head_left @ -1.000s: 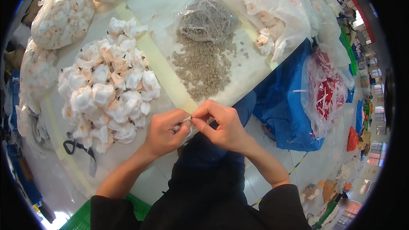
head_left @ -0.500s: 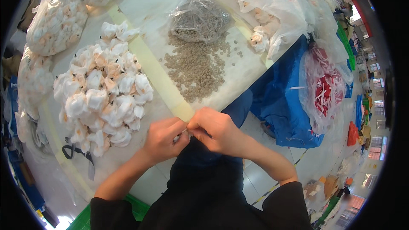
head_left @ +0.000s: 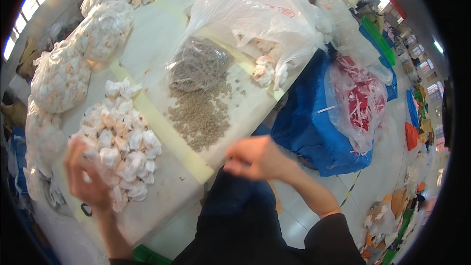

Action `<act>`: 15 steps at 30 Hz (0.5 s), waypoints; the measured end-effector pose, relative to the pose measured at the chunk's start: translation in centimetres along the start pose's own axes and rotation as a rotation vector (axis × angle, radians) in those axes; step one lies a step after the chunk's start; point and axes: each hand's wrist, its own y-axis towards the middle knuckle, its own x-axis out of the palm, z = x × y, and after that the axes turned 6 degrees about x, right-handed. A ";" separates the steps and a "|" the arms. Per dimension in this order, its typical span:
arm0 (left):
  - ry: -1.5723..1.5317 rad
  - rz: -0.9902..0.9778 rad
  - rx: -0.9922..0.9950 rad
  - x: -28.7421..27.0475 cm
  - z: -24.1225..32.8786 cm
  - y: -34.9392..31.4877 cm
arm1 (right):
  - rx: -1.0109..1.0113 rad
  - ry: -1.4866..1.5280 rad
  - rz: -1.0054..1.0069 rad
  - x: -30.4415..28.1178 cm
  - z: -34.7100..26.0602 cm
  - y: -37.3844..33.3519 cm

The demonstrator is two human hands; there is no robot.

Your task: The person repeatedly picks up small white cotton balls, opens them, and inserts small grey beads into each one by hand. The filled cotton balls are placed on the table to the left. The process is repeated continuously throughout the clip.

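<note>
A heap of white, peach-tinted fabric pieces, like small flowers with dark tips (head_left: 130,142), lies on the left of the table. My left hand (head_left: 88,179) is at the heap's left edge, smeared by motion; its grip is unclear. My right hand (head_left: 257,157) hovers by the table's front edge with thumb and fingers drawn together. What they hold, if anything, is hidden. Small grey-brown round pieces (head_left: 201,122) spill from a clear plastic bag (head_left: 198,64) beyond that hand. Beside my left wrist, a black loop handle (head_left: 86,209) shows; the rest is covered.
Clear bags stuffed with similar white pieces (head_left: 61,76) line the table's left side. A large translucent bag (head_left: 245,10) lies at the back. Right of the table stand a blue sack (head_left: 304,122) and a clear bag of red and white strips (head_left: 360,103). Yellow tape (head_left: 162,122) crosses the tabletop.
My hands, together at the front edge before, have come apart. The left has swung left to the white heap; the right has shifted slightly right. The view has tilted up.
</note>
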 end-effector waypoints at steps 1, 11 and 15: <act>0.218 -0.089 -0.041 -1.0 -0.8 0.5 | 0.115 -0.095 0.146 -1.3 1.2 0.3; 0.148 -0.276 -0.183 -0.1 -3.5 -3.1 | 0.448 -0.557 0.433 -8.0 14.1 6.3; 0.374 -0.202 -0.010 -0.8 -1.0 -3.1 | 0.379 -0.381 0.555 -6.7 11.7 5.2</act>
